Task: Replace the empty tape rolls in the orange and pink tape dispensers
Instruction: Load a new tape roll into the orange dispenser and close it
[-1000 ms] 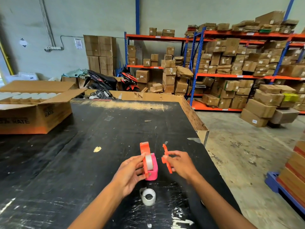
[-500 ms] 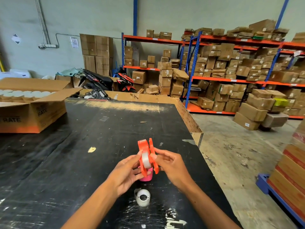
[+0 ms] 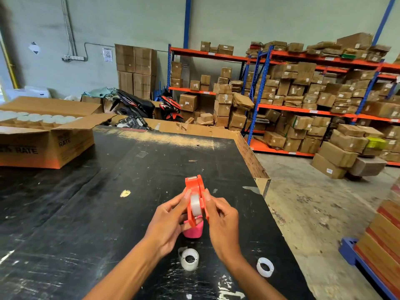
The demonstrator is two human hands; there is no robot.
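I hold the orange tape dispenser (image 3: pixel 193 187) upright above the black table (image 3: pixel 91 208), with a clear tape roll (image 3: pixel 195 204) seated between its two halves. My left hand (image 3: pixel 167 224) grips its left side and my right hand (image 3: pixel 221 221) presses the orange side cover against its right side. The pink tape dispenser (image 3: pixel 194 230) stands on the table just below and behind my fingers, partly hidden. Two white empty tape cores lie near my wrists: one core (image 3: pixel 189 259) between my forearms, the other core (image 3: pixel 265 266) right of my right forearm.
An open cardboard box (image 3: pixel 49 144) with white rolls inside sits at the table's back left. The table's right edge (image 3: pixel 266 185) drops to a concrete floor. Shelves of cartons (image 3: pixel 303 100) and parked scooters (image 3: pixel 138 102) stand behind.
My right hand brought the loose orange side cover leftward and pressed it onto the dispenser. Both hands lifted the dispenser slightly, exposing the pink one below. A second white core came into view.
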